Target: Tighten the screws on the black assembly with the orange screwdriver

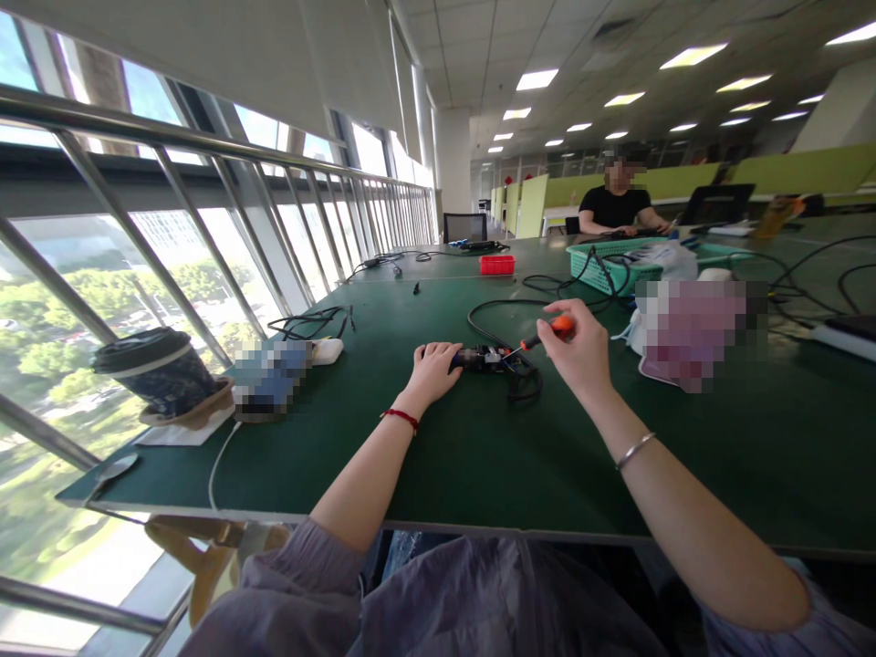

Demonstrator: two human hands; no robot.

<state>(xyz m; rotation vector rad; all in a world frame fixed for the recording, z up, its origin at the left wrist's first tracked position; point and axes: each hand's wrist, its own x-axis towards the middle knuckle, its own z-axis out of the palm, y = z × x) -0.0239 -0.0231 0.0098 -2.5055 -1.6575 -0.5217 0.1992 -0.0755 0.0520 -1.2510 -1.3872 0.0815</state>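
On the green tabletop (pixel 438 465) lies a dark corded device (pixel 487 359), its inner parts and thin wires showing at the right end. My left hand (pixel 436 367) is closed around the device's left end, pressing it to the table. In my right hand (pixel 580 345) is a screwdriver (pixel 532 342) with an orange and black handle, pinched between thumb and fingers. Its thin shaft slants down to the left, and the tip reaches the device's exposed parts. Whether the tip sits in a screw is too small to tell. A black cable (pixel 472 315) loops behind the device.
A red tray (pixel 496 265) and a green basket (pixel 616 276) of items stand further back. At left are a lidded cup (pixel 161 374) in a holder and a white adapter (pixel 327 351). A pinkish blurred item (pixel 698 333) lies right. Across the table sits a person (pixel 616 201).
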